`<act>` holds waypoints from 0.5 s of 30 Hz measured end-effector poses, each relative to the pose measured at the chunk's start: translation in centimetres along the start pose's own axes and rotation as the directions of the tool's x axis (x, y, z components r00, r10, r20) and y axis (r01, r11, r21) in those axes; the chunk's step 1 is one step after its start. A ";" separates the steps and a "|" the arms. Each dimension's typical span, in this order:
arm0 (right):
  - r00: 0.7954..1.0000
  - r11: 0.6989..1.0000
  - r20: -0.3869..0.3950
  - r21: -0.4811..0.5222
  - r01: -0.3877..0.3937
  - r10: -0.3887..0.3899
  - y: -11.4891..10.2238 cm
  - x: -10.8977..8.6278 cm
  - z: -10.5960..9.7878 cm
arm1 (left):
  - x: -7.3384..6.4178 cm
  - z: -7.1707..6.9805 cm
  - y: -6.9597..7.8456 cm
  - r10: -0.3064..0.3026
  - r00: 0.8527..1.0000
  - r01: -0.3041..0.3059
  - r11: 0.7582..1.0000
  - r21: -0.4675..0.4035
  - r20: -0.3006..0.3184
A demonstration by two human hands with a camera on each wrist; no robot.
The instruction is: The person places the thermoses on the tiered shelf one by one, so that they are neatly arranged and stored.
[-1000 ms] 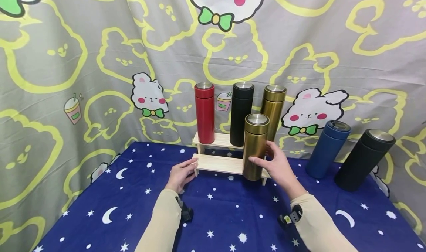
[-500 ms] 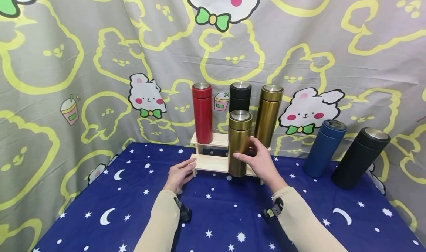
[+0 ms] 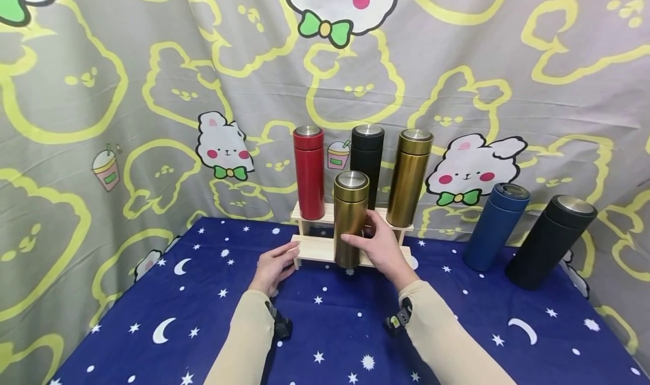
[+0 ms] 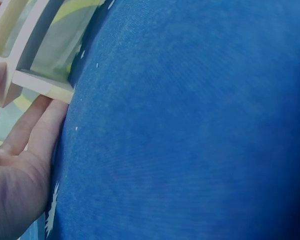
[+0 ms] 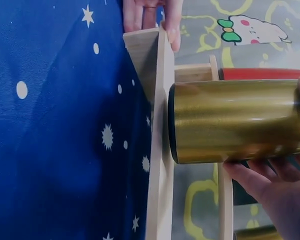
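My right hand [image 3: 383, 246] grips an upright gold thermos [image 3: 350, 215] from its right side, thumb across the front. In the right wrist view, the black base of this gold thermos [image 5: 235, 122] is right at the lower shelf board [image 5: 162, 135]. With my left hand [image 3: 274, 266] I hold the left end of the two-tier wooden rack [image 3: 317, 248]. The left wrist view shows the fingers of my left hand [image 4: 27, 160] at the rack's leg [image 4: 45, 86]. On the upper tier stand a red thermos [image 3: 310, 176], a black thermos [image 3: 367, 153], partly hidden, and another gold thermos [image 3: 408, 187].
A blue thermos [image 3: 495, 227] and a wider black thermos [image 3: 550, 244] stand on the table to the right of the rack. A dark blue cloth [image 3: 325, 328] with stars and moons covers the table. Behind it hangs a grey patterned curtain [image 3: 269, 91].
My right hand has moved the gold thermos leftward along the lower tier, from the rack's right end to near its middle. The left hand stays at the rack's left end.
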State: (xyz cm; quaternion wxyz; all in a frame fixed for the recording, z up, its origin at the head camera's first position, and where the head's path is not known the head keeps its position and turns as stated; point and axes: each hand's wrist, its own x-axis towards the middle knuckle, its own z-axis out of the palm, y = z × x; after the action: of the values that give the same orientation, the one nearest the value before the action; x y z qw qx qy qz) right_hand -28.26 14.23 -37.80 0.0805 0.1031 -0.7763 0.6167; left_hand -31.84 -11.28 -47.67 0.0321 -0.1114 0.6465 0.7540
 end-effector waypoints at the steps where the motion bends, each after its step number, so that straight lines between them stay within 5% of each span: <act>1: 1.000 1.000 0.003 -0.002 0.001 -0.001 -0.1 0.1 0.2 | 0.0 0.0 0.0 0.002 1.000 -0.002 1.000 0.004 0.000; 15: 1.000 1.000 -0.004 -0.022 0.009 -0.009 -0.5 0.6 2.2 | -0.2 0.1 0.2 0.006 1.000 -0.006 1.000 -0.003 0.018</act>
State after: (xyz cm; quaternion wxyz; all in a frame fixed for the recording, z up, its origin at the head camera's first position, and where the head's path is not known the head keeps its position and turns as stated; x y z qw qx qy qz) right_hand -28.75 11.90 -37.69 0.0861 0.1043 -0.7824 0.6079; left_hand -31.69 -11.20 -47.43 0.0354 -0.1027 0.6455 0.7560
